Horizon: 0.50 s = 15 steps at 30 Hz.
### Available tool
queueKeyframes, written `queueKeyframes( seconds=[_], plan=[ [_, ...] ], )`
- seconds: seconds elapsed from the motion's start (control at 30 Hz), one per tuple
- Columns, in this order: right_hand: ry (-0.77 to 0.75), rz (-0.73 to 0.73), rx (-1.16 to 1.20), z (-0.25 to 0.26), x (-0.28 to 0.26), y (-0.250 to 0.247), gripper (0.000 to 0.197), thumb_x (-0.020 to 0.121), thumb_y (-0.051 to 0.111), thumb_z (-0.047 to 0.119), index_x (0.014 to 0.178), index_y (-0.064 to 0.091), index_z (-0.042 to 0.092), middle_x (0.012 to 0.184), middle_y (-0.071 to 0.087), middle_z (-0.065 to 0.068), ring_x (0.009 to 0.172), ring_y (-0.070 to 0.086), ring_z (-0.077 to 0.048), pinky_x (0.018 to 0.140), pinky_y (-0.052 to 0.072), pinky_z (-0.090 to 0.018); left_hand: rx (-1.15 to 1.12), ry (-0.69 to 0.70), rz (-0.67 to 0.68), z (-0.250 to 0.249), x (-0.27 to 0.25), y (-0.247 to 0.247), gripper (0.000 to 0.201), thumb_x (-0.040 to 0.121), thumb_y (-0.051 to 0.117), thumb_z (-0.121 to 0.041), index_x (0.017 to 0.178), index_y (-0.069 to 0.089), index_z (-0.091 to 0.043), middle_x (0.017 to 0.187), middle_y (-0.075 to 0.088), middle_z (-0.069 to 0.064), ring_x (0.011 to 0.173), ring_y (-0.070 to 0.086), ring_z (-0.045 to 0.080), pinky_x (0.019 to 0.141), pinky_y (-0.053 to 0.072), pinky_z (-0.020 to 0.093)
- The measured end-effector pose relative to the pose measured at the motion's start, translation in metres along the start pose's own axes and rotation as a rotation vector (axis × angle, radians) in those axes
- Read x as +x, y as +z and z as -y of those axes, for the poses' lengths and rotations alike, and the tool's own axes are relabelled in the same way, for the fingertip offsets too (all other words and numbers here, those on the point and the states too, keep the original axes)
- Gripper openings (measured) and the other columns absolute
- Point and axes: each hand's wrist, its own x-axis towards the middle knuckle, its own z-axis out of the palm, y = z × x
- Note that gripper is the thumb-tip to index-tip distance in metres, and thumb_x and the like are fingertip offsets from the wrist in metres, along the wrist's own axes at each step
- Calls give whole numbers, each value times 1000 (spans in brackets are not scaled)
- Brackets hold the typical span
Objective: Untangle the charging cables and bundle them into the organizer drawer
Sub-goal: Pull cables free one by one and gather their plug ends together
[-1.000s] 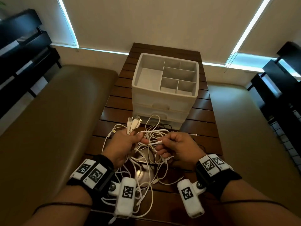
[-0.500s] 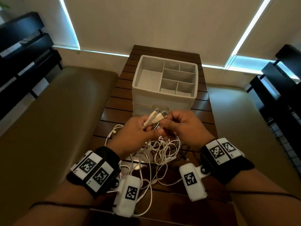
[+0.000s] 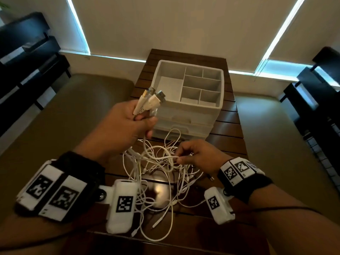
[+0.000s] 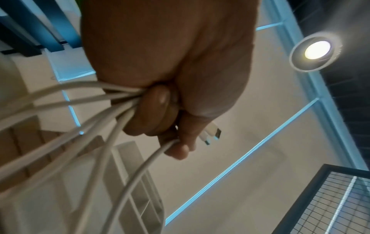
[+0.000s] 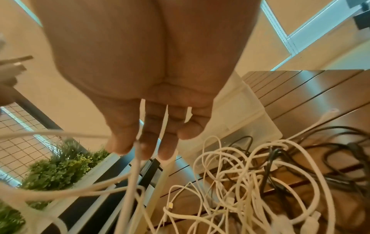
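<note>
My left hand (image 3: 145,122) is raised in front of the white organizer (image 3: 189,109) and grips a bunch of white USB plugs (image 3: 150,100), which stick up out of the fist. In the left wrist view the fist (image 4: 160,123) is closed round several white cords (image 4: 90,126), and one plug (image 4: 213,134) pokes out past the fingers. The cords hang down into a tangle of white cables (image 3: 156,183) on the table. My right hand (image 3: 177,157) is low over the tangle and pinches one white strand (image 3: 161,158). Its fingers (image 5: 166,139) have cords running between them.
The organizer's top tray has empty compartments, and its drawers (image 3: 184,126) below are closed. A black cable (image 5: 340,150) lies mixed in at the right of the tangle. The slatted wooden table (image 3: 228,133) is narrow, with padded benches (image 3: 55,126) on both sides.
My left hand has lifted the plug bunch up and to the left. My right hand has left the plugs, dropped to the tangle and pinched a strand.
</note>
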Motion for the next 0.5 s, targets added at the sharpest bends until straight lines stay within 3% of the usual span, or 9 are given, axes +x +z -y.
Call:
queueKeyframes(
  seconds=[0.07, 0.13, 0.23, 0.27, 0.33, 0.43, 0.5],
  plan=[
    [8, -24, 122, 1, 0, 1, 2, 90, 62, 8, 90, 63, 7, 75, 67, -4, 67, 63, -7, 64, 50, -22, 95, 57, -7, -10, -2, -8, 17, 91, 59, -4, 77, 59, -14, 63, 60, 6, 49, 54, 2, 50, 44, 13],
    [32, 32, 243, 2, -4, -3, 3, 92, 59, 6, 92, 58, 2, 68, 64, -3, 61, 63, -10, 59, 49, -20, 234, 86, -29, -15, -3, -19, 18, 88, 60, -3, 76, 61, -17, 59, 63, 3, 45, 51, 0, 49, 41, 14],
    [123, 173, 244, 3, -17, -20, 9, 91, 60, 7, 96, 57, 0, 73, 65, -11, 61, 63, -16, 53, 47, -21, 336, 109, -142, -12, -1, -50, 13, 85, 64, -4, 76, 65, -14, 58, 62, 7, 50, 52, 7, 52, 46, 25],
    [143, 202, 252, 0, -21, -25, 10, 91, 60, 8, 96, 58, 0, 78, 65, -16, 65, 64, -18, 56, 48, -23, 355, 115, -203, -11, 0, -61, 6, 82, 67, -9, 76, 65, -11, 58, 61, 11, 50, 52, 12, 55, 46, 33],
    [157, 158, 249, -3, -26, -34, 9, 92, 60, 13, 94, 59, 4, 78, 66, -15, 70, 67, -22, 62, 52, -30, 418, 117, -293, -10, 1, -77, 19, 74, 65, -28, 75, 61, -9, 55, 56, 13, 47, 46, 17, 54, 43, 41],
    [54, -72, 9, 14, -20, -39, 14, 90, 61, 22, 84, 64, 10, 72, 67, -9, 66, 66, -26, 63, 54, -32, 443, 156, -253, -18, -2, -61, 26, 77, 63, -36, 76, 60, -10, 56, 55, 4, 49, 44, 12, 53, 38, 30],
    [-60, -79, -125, 38, -13, -36, 14, 89, 63, 28, 84, 67, 15, 76, 68, -6, 71, 66, -24, 67, 54, -31, 437, 183, -163, -21, -1, -30, 17, 87, 69, -34, 85, 64, -18, 66, 60, -1, 52, 48, 5, 50, 39, 21]
  ],
)
